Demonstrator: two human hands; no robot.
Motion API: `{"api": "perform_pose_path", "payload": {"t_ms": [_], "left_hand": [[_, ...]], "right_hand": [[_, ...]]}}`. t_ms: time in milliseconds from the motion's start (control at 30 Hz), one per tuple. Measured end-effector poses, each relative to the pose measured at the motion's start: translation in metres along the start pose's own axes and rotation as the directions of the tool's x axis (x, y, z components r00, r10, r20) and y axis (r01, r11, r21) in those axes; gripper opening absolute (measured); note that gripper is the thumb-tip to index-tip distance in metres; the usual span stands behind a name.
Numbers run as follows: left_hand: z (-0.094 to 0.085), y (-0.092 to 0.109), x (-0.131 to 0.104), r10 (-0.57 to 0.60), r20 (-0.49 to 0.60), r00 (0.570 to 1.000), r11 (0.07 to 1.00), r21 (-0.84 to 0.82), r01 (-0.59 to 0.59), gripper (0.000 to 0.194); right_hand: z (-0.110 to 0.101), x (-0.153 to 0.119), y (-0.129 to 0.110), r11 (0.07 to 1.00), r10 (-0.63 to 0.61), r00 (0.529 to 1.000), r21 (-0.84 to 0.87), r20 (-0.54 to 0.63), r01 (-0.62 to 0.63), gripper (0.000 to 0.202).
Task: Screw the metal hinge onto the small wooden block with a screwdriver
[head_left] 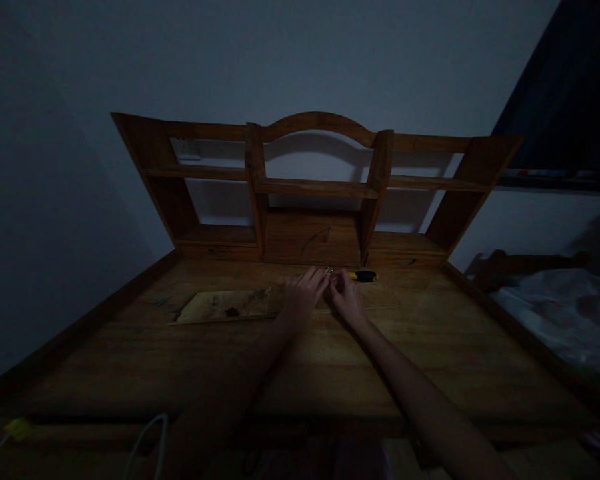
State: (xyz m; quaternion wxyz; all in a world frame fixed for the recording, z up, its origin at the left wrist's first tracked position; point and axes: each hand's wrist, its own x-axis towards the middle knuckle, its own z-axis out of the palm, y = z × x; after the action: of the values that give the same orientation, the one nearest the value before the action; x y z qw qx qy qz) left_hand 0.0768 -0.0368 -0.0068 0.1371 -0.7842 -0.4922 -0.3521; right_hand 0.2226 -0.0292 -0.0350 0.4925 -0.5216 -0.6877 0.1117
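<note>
Metal bit (329,271), prob. light, stiff, slippery, near far edge of board (213,308); L hand (305,291) pinches it; R hand (348,297) just beside, grip unclear. Best hold: edges, w/ fingertips.

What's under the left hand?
A wooden board lying on the desk shows on both sides of the left hand. Whatever is directly beneath the hand is covered.

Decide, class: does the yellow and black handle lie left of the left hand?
No, the handle lies right of the left hand, near the right hand.
</note>
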Motion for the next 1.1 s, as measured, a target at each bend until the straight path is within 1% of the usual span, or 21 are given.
{"api": "perform_pose_path", "payload": {"t_ms": [100,233,333,500,833,1000,1100], "left_hand": [[0.0,-0.0002,0.0007,-0.011,0.009,1.0,1.0,-0.006,0.011,0.024],[0.0002,-0.0007,0.0011,-0.013,0.009,1.0,1.0,-0.01,0.013,0.025],[-0.0003,-0.0006,0.0011,-0.017,0.005,1.0,1.0,-0.008,0.018,0.025],[-0.0005,-0.001,0.0008,-0.008,0.0,1.0,1.0,-0.002,0.008,0.026],[0.0006,-0.0026,-0.0002,-0.013,-0.006,1.0,1.0,-0.003,0.013,0.026],[0.001,-0.0019,0.0001,-0.038,0.015,0.999,0.999,-0.016,0.038,0.024],[0.0013,-0.0019,-0.0001,-0.049,0.014,0.999,0.999,-0.022,0.049,0.026]], "right_hand": [[0.0019,0.0008,0.0027,1.0,0.001,1.0,-0.004,-0.006,-0.001,0.017],[0.0027,0.0019,0.0054,0.999,0.0,1.0,-0.049,0.024,0.001,0.022],[0.0015,0.0018,0.0041,0.999,-0.021,0.998,-0.038,0.056,0.023,0.027],[0.0001,0.0015,0.0014,0.999,-0.018,0.998,-0.05,0.063,0.021,0.03],[0.0012,0.0019,0.0026,0.999,-0.034,0.999,-0.03,0.017,0.035,0.02],[0.0007,0.0012,0.0016,0.999,-0.018,1.0,-0.046,-0.011,0.018,0.016],[0.001,0.0016,0.0031,0.997,-0.015,1.0,-0.071,-0.009,0.014,0.015]]}}
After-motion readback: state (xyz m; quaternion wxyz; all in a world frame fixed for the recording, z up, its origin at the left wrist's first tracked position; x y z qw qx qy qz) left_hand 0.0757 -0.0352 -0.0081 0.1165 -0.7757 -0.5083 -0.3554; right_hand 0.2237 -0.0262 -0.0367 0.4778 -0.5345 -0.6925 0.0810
